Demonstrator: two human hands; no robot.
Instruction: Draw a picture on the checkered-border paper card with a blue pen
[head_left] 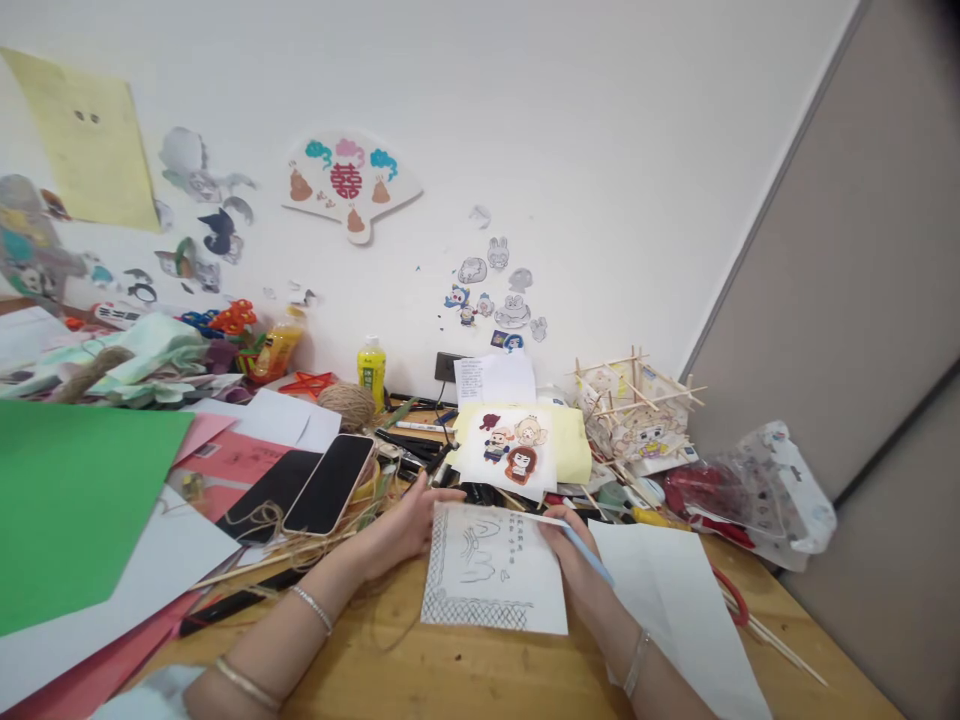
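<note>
A sheet of white paper (491, 575) with a pencil-like drawing, handwriting and a cross-hatched border lies low over the wooden table in front of me. My left hand (409, 525) is at its upper left edge, fingers stretched out and thumb raised; whether it grips the sheet I cannot tell. At the sheet's right edge, my right hand (574, 555) is closed around a light blue pen (589, 555), its white end pointing left over the sheet's top. Some right-hand fingers are hidden.
A phone (330, 485) lies left of the hands, beside green paper (82, 500). Behind are colored character drawings (514, 450), a yellow-capped bottle (371, 372), twine (346, 404) and a stick frame (637, 405). Another white sheet (675, 600) lies to the right, near red-handled scissors (731, 597).
</note>
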